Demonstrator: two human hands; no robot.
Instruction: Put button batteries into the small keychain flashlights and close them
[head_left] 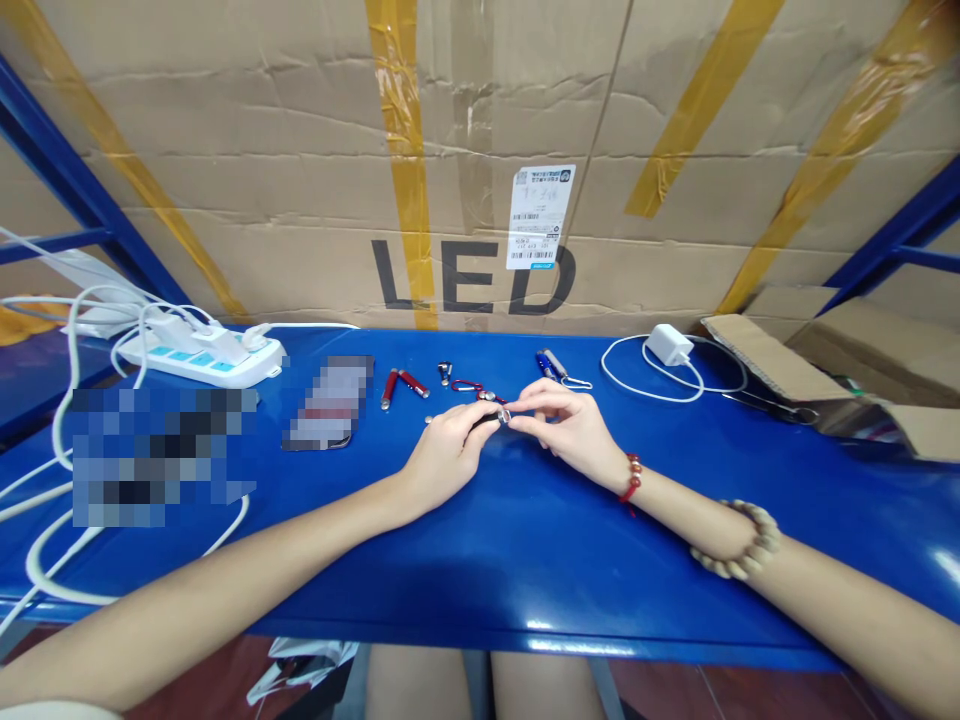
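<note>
My left hand (pixel 450 450) is closed, its thumb and fingers pinching a small dark part with a silver ring-shaped end (pixel 505 416). From the right, my right hand (pixel 566 430) pinches that silver end between thumb and fingertips. The part's exact kind is too small to make out. Just behind the hands lie a red carabiner clip (pixel 466 386) and small round silver pieces (pixel 487 396). Two red metal tubes (pixel 401 385) rest further left, near a small black-and-silver piece (pixel 445 373). Behind my right hand are a blue tube (pixel 546 366), a silver tube (pixel 556 362) and a silver carabiner (pixel 577 383).
The blue table (pixel 525 560) holds a phone (pixel 330 405), a white power strip (pixel 202 355) and tangled white cables at left. A white charger (pixel 669 345) with its cable sits at right, beside cardboard flaps (pixel 780 365). A large carton (pixel 300 200) walls off the back.
</note>
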